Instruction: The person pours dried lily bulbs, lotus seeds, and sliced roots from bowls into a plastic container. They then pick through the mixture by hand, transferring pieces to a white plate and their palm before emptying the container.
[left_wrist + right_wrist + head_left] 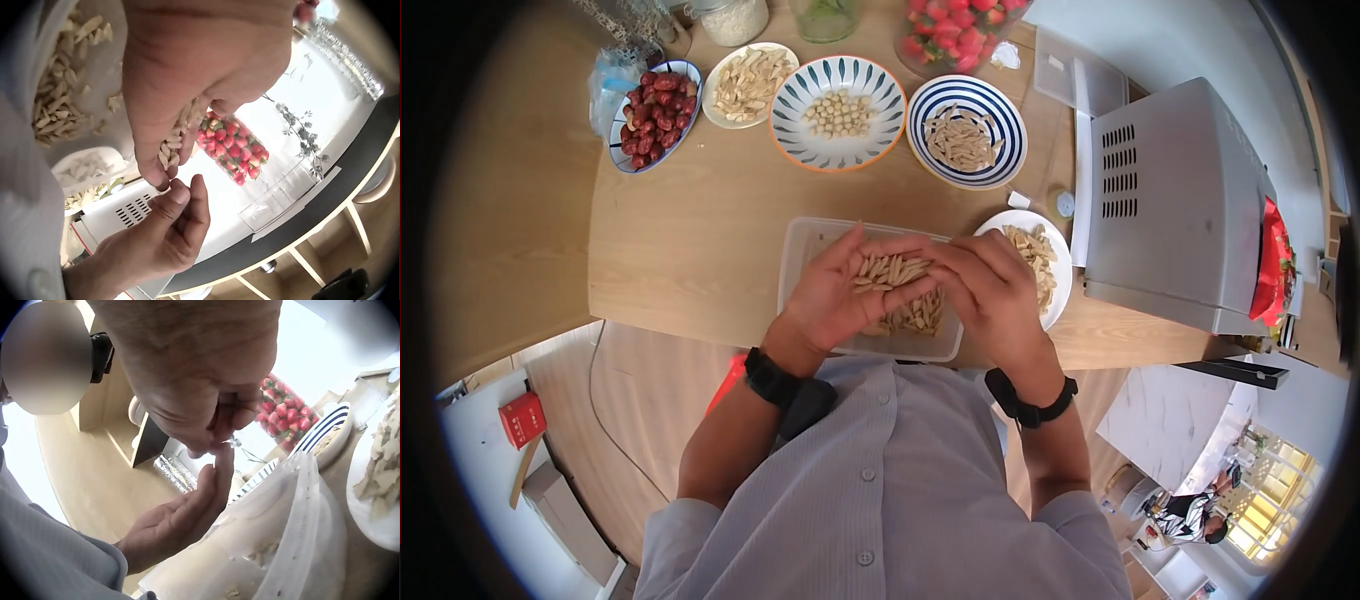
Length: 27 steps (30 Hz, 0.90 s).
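Note:
My left hand [835, 292] is cupped palm up over a clear plastic tub [794, 265], its fingers reaching to the right. A handful of pale, slender dried pieces [890, 270] lies in it; they also show between thumb and fingers in the left wrist view. My right hand [1000, 295] meets the left fingertips from the right. Its thumb [174, 195] and forefinger are bent together, with no piece showing between them. More of the same pieces [925, 315] lie in the tub below. Dried slices [1030, 250] sit on a white plate [1060, 285] beside my right hand.
Along the back stand red dates [655, 115], a plate of pale slices [750, 85], a bowl of small round kernels [838, 113], a blue-striped bowl [1015, 135] and strawberries [950, 30]. A grey appliance [1170, 230] stands right. Another person [1190, 515] is in the far background.

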### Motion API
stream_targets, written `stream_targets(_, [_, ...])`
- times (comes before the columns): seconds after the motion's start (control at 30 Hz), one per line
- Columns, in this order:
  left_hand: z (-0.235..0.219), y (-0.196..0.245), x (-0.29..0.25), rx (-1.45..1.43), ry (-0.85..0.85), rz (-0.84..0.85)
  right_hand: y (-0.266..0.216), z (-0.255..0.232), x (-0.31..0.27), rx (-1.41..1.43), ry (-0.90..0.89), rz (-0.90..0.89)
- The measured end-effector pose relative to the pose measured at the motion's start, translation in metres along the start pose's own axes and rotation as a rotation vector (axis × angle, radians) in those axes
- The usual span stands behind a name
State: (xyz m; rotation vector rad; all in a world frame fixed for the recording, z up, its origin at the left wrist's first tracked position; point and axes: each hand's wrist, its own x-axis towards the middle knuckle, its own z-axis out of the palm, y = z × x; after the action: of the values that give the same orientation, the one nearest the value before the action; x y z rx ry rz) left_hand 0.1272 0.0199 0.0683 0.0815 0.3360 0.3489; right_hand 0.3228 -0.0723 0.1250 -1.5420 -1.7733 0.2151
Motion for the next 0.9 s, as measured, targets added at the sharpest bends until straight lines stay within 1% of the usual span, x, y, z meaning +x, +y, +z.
stream_targets(0.03, [0.001, 0.001, 0.002, 0.034, 0.041, 0.003, 0.001, -0.002, -0.003, 0.010, 0.038, 0.051])
stream_targets(0.1, [-0.028, 0.005, 0.010, -0.056, -0.083, -0.038, 0.007, -0.009, -0.011, 0.032, 0.120, 0.146])
stream_targets(0.13, [-0.033, 0.009, 0.013, -0.100, -0.143, -0.060, 0.010, -0.013, -0.013, 0.036, 0.127, 0.172])
stream_targets(0.17, [-0.035, 0.012, 0.017, -0.079, -0.120, -0.057, 0.015, -0.017, -0.014, 0.040, 0.134, 0.200])
stream_targets(0.2, [-0.029, 0.017, 0.022, -0.059, -0.097, -0.054, 0.019, -0.022, -0.017, 0.044, 0.140, 0.229])
stream_targets(0.23, [-0.021, 0.021, 0.027, -0.038, -0.075, -0.052, 0.022, -0.026, -0.021, 0.020, 0.110, 0.246])
stream_targets(0.27, [-0.012, 0.022, 0.034, 0.016, 0.005, -0.024, 0.024, -0.027, -0.024, 0.011, 0.094, 0.240])
stream_targets(0.33, [0.031, 0.024, 0.049, 0.124, 0.163, 0.036, 0.029, -0.027, -0.033, -0.008, 0.060, 0.227])
stream_targets(0.43, [0.053, 0.033, 0.082, 0.206, 0.082, 0.094, 0.034, -0.020, -0.047, 0.032, 0.032, 0.219])
stream_targets(0.53, [0.050, 0.046, 0.122, 0.198, 0.117, 0.100, 0.034, -0.016, -0.053, 0.073, -0.026, 0.199])
stream_targets(0.63, [0.047, 0.055, 0.153, 0.243, 0.173, 0.132, 0.027, -0.011, -0.051, 0.069, -0.017, 0.154])
stream_targets(0.7, [0.042, 0.061, 0.171, 0.261, 0.175, 0.142, 0.027, -0.005, -0.056, 0.076, -0.031, 0.152])
stream_targets(0.73, [0.039, 0.063, 0.179, 0.269, 0.177, 0.147, 0.028, -0.002, -0.058, 0.080, -0.039, 0.151])
stream_targets(0.83, [0.033, 0.067, 0.196, 0.426, 0.150, 0.164, 0.028, 0.005, -0.063, 0.134, -0.032, 0.189])
stream_targets(0.9, [0.038, 0.069, 0.202, 0.422, 0.182, 0.124, 0.027, 0.005, -0.062, 0.115, -0.050, 0.158])
